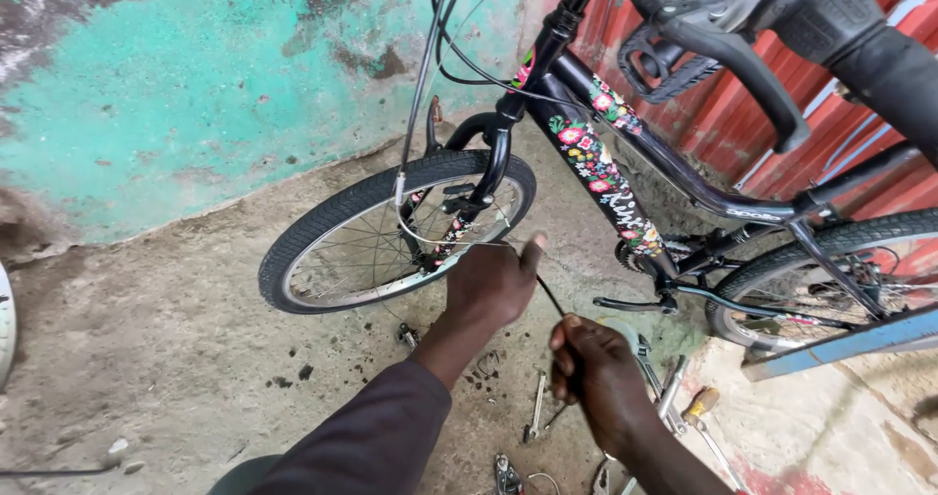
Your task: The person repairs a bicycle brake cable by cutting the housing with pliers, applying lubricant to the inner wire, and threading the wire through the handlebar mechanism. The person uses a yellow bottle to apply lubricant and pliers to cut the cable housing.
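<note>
Peeling turquoise wall and bare concrete floor [147,339] frame a black floral-decal bicycle [596,163]. At centre, the left hand [493,285] pinches a thin brake cable [430,239] beside the front wheel [391,231]; the right hand [601,373], lower centre, grips its black housing [550,298]. Feeding it straight, kept taut, would likely prevent fraying. Tools [674,397] lie lower right.

- Left hand [493,285]: extended forward from dark-sleeved forearm, back of hand up, fingers curled, thumb raised.
- Right hand [598,373]: nearer, bare wrist, closed in a fist, knuckles up, just beside the left.
</note>
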